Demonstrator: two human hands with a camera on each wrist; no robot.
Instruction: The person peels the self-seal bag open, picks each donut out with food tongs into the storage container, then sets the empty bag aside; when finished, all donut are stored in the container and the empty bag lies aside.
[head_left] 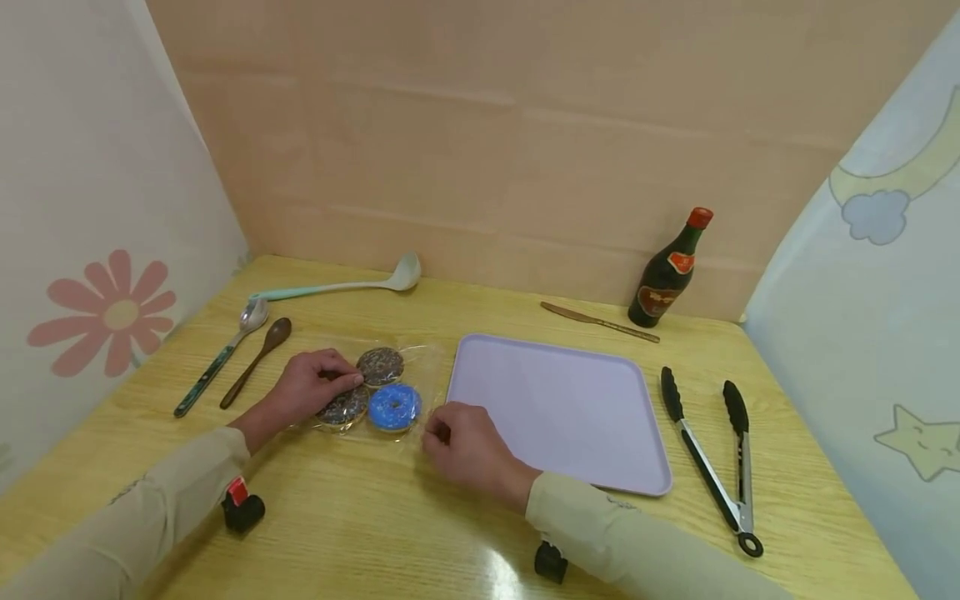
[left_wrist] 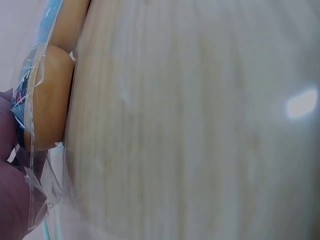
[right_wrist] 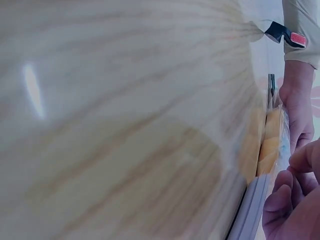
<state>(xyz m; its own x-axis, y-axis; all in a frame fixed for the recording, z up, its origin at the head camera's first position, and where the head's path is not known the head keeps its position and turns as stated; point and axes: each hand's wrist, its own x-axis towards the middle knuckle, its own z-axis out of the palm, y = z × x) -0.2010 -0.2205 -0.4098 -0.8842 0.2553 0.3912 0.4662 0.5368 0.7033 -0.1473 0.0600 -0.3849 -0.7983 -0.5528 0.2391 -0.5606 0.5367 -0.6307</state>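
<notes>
Three doughnuts lie flat inside a clear plastic bag [head_left: 426,360] at the middle left of the table. One doughnut has blue icing [head_left: 405,414]; two have dark sprinkled tops, the upper dark doughnut [head_left: 381,360] and the lower dark doughnut [head_left: 343,410], partly under my hand. My left hand [head_left: 307,385] pinches the film over the dark doughnuts, thumb and forefinger together. At the bag's right edge, my right hand [head_left: 468,446] has its fingers curled and thumb against forefinger, gripping the film by the tray's left side. Plain doughnut sides [left_wrist: 52,97] show through the film in the left wrist view.
A lilac tray [head_left: 555,408] lies right of the bag, with open tongs [head_left: 712,475] beyond. Behind are a knife [head_left: 600,322] and a dark bottle [head_left: 667,275]. A ladle [head_left: 337,287], a metal spoon [head_left: 225,354] and a wooden spoon [head_left: 258,358] lie left.
</notes>
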